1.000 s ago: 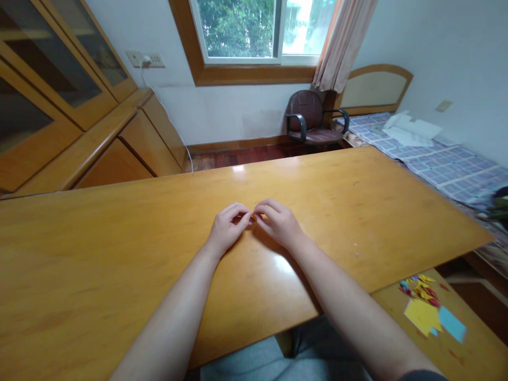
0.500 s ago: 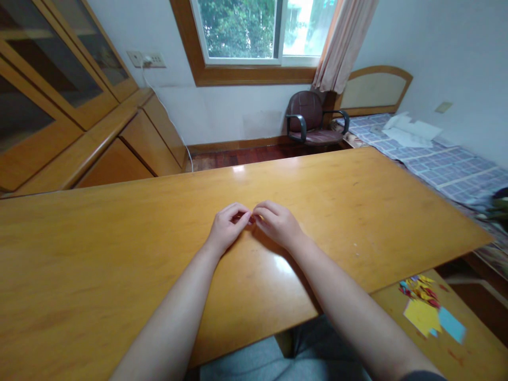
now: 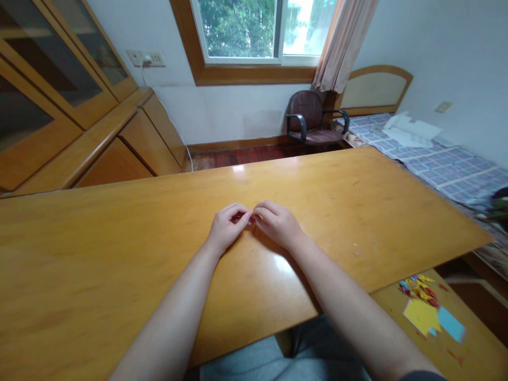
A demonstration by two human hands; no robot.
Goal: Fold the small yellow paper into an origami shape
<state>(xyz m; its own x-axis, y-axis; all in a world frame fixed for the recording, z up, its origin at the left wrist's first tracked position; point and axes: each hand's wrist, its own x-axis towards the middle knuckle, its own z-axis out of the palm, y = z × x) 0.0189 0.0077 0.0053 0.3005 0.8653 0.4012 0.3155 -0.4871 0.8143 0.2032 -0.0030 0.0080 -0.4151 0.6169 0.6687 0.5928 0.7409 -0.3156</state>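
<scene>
Mid-frame, both hands [image 3: 227,226] [image 3: 280,223] are pinching together, apparently shaping a mostly hidden reddish piece [image 3: 251,220], next likely needing steady pressure.

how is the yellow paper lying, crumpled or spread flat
Spread flat: the yellow paper lies on the lower surface, broad face up and corners showing. One sheet or several: cannot tell.

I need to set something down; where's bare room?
The table is bare left of the left hand, toward the cabinet, and right of the right hand, toward the bed, apart from tiny specks. It's tight where the fingers nearly meet; coloured paper crowds the lower surface.
</scene>
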